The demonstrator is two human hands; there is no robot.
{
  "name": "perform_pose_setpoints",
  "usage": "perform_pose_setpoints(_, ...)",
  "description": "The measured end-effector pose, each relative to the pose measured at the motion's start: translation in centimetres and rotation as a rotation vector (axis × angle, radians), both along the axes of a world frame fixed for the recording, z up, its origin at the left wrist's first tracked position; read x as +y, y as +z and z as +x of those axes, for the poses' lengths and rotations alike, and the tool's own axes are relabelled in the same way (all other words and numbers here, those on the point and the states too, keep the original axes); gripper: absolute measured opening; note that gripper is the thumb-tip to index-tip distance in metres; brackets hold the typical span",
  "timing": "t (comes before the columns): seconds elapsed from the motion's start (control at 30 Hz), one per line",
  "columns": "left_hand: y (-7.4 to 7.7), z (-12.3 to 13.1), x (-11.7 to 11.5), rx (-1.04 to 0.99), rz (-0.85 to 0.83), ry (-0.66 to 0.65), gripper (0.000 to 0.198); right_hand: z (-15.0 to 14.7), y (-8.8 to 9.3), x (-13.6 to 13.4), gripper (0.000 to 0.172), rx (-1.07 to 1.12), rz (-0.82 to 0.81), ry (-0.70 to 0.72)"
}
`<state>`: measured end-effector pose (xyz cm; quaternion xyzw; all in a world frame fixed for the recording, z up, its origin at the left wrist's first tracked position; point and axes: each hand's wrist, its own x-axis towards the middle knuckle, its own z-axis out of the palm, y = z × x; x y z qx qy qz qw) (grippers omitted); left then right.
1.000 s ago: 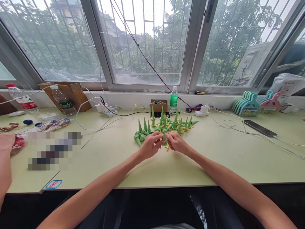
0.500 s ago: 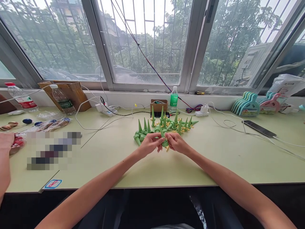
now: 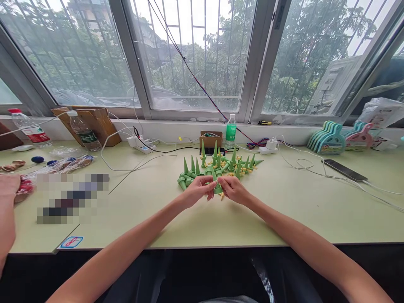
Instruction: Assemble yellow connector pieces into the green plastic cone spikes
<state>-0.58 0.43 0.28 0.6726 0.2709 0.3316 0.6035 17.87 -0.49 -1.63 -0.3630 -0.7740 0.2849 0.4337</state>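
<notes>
Between my hands, above the pale green table, is a green plastic plant-watering spike [image 3: 217, 190] with its cone pointing up. My left hand [image 3: 199, 189] pinches it from the left with thumb and fingers. From the other side, my right hand [image 3: 234, 189] is closed on the same spike, fingertips near the cone's base; a small yellow piece shows just below. Just beyond my hands sits a cluster of similar green spikes [image 3: 233, 162], several standing upright and others lying down. Many carry small yellow valves [image 3: 251, 169]. My fingers hide part of the held spike.
Behind the spikes stand a small cardboard box [image 3: 211, 139] and a green-labelled bottle [image 3: 231, 129]. A phone [image 3: 344, 170] and white cables lie to the right, near turquoise hangers [image 3: 325, 138]. At far left are bottles, wrapped items and another person's arm [image 3: 6, 210].
Almost nothing differs. Both hands keep hold of the spike in the same place, with only a slight shift of the fingers and the camera view.
</notes>
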Motion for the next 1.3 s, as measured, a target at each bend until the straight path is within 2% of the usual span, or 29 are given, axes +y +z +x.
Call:
perform_pose_setpoints(0.23,0.3,0.3,-0.1,-0.041,-0.024,0.031,0.035,-0.3,0.3,-0.1,0.046,-0.052,0.154,-0.034)
perform_pose_setpoints(0.6,0.4,0.2,0.1,-0.028,-0.075,0.074,0.042,-0.6,-0.3,-0.1,0.05,-0.169,0.216,-0.082)
perform_pose_setpoints(0.97,1.1,0.2,-0.5,0.026,-0.016,0.04,0.038,-0.8,-0.1,-0.2,0.055,-0.185,0.236,-0.103)
perform_pose_setpoints(1.3,0.5,0.3,-0.2,-0.023,0.012,0.06,0.036,-1.0,0.3,-0.6,0.057,-0.251,0.261,-0.123)
